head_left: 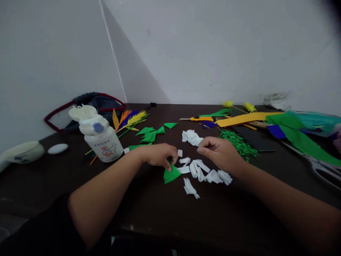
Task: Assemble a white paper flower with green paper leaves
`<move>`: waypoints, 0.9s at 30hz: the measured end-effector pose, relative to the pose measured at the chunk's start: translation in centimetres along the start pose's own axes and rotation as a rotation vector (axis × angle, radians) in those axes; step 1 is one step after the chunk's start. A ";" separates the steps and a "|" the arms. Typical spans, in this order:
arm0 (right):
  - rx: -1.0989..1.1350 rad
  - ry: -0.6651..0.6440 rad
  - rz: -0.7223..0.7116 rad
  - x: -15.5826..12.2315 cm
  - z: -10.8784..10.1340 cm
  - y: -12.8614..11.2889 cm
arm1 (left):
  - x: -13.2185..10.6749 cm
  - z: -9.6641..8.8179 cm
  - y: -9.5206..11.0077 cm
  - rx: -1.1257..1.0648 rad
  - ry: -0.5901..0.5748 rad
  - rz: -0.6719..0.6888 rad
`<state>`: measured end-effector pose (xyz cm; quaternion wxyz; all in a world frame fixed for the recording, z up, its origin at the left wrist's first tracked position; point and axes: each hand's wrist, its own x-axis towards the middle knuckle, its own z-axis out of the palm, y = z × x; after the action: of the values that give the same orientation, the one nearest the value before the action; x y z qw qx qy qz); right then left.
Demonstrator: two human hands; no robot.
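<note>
My left hand point(158, 155) rests on the dark table, fingers curled and pressing on a folded green paper piece point(171, 174). My right hand point(218, 152) hovers just right of it, fingers pinched together; whether they hold anything I cannot make out. Several small crumpled white paper bits point(205, 173) lie between and below both hands. A larger white paper wad point(192, 137) sits just beyond them.
A white bottle with an open flip lid point(99, 135) stands left of my left hand. Green paper triangles point(152, 133), shredded green paper point(238, 142), a yellow utility knife point(199, 118), a yellow strip point(246, 118), scissors point(321, 166), a bowl point(22, 152) and paper flowers point(130, 120) lie around.
</note>
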<state>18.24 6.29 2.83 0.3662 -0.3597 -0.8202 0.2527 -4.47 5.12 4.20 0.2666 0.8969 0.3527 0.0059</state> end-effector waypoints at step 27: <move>0.355 -0.160 0.041 -0.6 0.4 -0.7 | -0.2 -0.2 2.0 -0.533 0.398 -0.138</move>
<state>17.93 5.39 2.82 0.3521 -0.2849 -0.7819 0.4285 -3.39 3.79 5.37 0.4173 0.7511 0.4437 0.2545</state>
